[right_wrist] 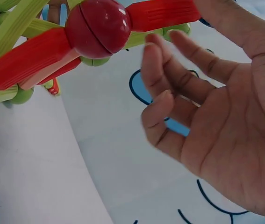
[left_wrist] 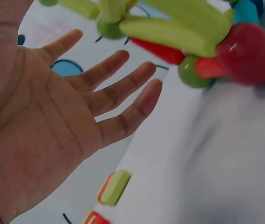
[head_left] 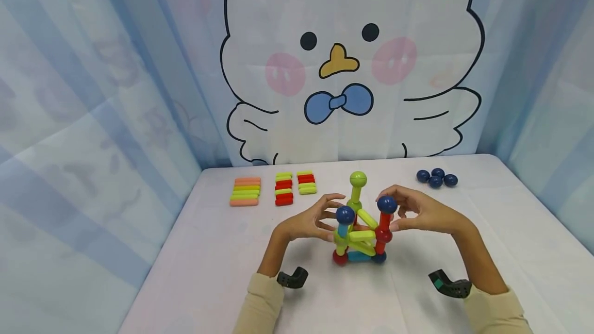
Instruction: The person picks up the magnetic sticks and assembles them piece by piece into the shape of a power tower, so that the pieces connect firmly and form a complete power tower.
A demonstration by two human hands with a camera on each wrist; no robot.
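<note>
– How are your two grips set?
– Your left grip is spread, fingers nearly straight, at the left side of the ball-and-stick frame; its thumb tip is at a green ball, contact unclear. Your right grip is loosely bent, thumb and fingers apart, beside the right post; you cannot tell whether it presses there
– Which way does the frame point?
– It stands upright on the worktop, between your grips, posts running upward, the right one leaning slightly right
– And its look?
– Glossy balls, ribbed rods: a lime ball tops the far post, dark blue balls the two near ones; the right post is red, with yellow-green rods crossing between
</note>
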